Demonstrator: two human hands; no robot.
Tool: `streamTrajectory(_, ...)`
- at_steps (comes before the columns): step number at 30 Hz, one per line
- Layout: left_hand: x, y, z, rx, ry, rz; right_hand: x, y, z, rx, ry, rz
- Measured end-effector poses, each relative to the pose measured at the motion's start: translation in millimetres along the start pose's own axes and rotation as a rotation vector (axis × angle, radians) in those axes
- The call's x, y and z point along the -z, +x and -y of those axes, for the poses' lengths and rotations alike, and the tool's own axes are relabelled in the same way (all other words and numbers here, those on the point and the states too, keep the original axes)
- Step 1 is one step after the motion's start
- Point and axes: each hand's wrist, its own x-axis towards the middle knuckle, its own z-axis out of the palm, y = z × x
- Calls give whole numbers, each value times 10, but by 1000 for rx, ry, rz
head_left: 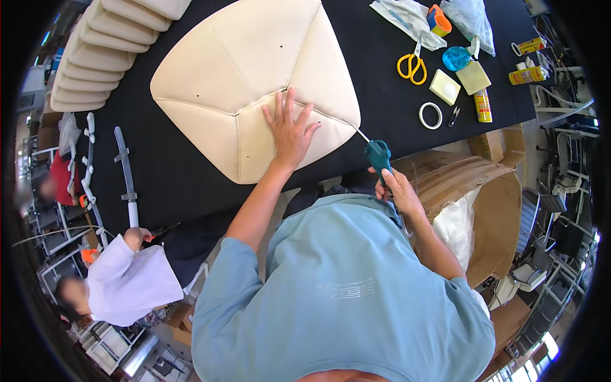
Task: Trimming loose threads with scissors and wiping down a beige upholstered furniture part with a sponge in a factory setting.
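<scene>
A large cream upholstered cushion (254, 70) with stitched seams and several small dark holes lies on the black-covered table (407, 121). My left hand (291, 132) rests flat on it, fingers spread, beside the middle seam. At the table's near edge, my right hand (396, 188) is closed around the handle of a teal air blow gun (379, 156). The gun's long thin nozzle reaches up and left over the cushion's right corner, along the seam; whether its tip touches the fabric I cannot tell.
Stacked cream cushions (105, 57) stand far left. Yellow-handled scissors (412, 67), a tape roll (430, 116), a blue spray bottle (456, 58) and a yellow can (483, 106) lie right. A cardboard box (439, 169) stands right of me; a person in white (137, 280) is at left.
</scene>
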Motion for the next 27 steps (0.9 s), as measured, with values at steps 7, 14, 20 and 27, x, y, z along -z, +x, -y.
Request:
streamTrajectory(7, 43, 58, -121, 96, 15, 54, 231, 130, 24, 8, 16, 56)
streamTrajectory(14, -61, 38, -110, 60, 142, 14, 182, 266, 21, -4, -61, 134)
streamTrajectory(20, 74, -382, -80, 42, 80, 260, 60, 273, 36, -19, -146, 250)
streamTrajectory(27, 313, -921, 535, 338, 163, 39, -327, 140, 110, 95, -594, 257)
